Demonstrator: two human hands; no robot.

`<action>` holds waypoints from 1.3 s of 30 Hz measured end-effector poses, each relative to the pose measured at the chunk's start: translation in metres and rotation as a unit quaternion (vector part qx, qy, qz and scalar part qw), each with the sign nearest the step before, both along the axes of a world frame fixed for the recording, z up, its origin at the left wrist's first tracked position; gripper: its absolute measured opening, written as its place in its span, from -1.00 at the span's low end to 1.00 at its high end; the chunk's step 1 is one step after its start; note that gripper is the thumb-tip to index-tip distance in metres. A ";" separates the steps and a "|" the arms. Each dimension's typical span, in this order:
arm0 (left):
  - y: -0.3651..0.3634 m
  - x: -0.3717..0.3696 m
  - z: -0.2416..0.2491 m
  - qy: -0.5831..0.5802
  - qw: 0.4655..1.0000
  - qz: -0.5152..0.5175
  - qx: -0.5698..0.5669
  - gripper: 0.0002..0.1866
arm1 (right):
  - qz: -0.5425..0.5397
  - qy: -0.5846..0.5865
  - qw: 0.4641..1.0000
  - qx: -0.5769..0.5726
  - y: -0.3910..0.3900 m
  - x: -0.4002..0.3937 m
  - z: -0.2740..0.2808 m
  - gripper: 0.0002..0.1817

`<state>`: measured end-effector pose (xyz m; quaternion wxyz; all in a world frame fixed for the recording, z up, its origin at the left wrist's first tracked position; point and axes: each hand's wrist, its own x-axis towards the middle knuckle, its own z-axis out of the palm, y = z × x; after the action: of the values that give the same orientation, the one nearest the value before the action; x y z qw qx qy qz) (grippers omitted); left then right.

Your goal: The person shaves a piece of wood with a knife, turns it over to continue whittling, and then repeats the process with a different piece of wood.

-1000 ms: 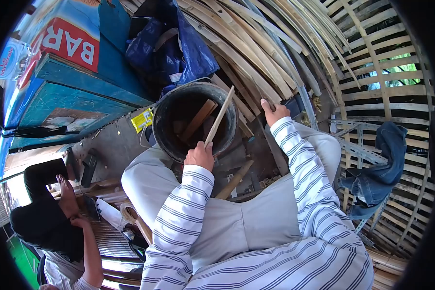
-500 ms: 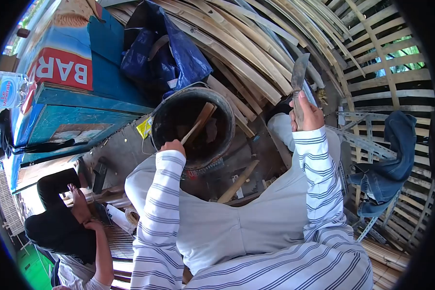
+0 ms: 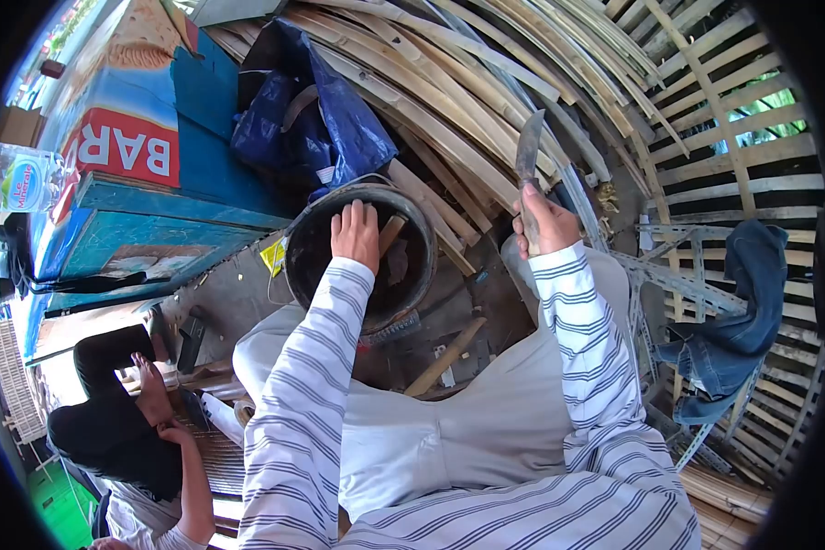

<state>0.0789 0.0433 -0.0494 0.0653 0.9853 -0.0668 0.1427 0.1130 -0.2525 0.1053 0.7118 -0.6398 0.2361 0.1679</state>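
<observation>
My right hand (image 3: 547, 223) is wrapped round the handle of a large knife (image 3: 528, 147), its broad, worn blade pointing up and away from me. Over the mouth of a dark bucket (image 3: 431, 261) reaches my left hand (image 3: 356, 235), back upward and fingers stretched forward. Inside the bucket a split piece of wood (image 3: 391, 233) leans beside that hand, partly covered by it. Whether my fingertips touch the wood is hidden. On the floor between my knees lies a bamboo piece (image 3: 447, 357).
Long bamboo strips (image 3: 467, 82) are piled beyond the bucket. A blue tarp bag (image 3: 339, 128) rests behind it, beside a blue wooden cabinet (image 3: 147, 225). Jeans (image 3: 752, 293) hang on a metal frame at right. Another person (image 3: 128, 440) sits at lower left.
My left hand has let go of the wood's near end and moved forward over the bucket, its fingers now extended. The knife in my right hand has shifted slightly left.
</observation>
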 end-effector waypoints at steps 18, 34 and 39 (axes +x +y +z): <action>-0.096 -0.115 0.163 0.265 0.512 0.071 -0.814 -0.50 | 0.278 -0.336 0.875 -0.211 0.069 -0.130 0.027 -0.29; -0.024 -0.171 0.098 0.273 0.330 0.169 -0.888 -0.66 | 0.113 0.405 0.820 -0.387 -0.275 -0.324 -0.394 -0.53; -0.017 -0.183 0.101 0.276 0.339 0.217 -0.873 -0.66 | 0.024 0.461 0.823 -0.331 -0.243 -0.309 -0.391 -0.54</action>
<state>-0.1040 0.0267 0.0519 0.8695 0.3311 0.3337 -0.1514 -0.1964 -0.4959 -0.2853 0.2611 -0.6902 0.5627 0.3727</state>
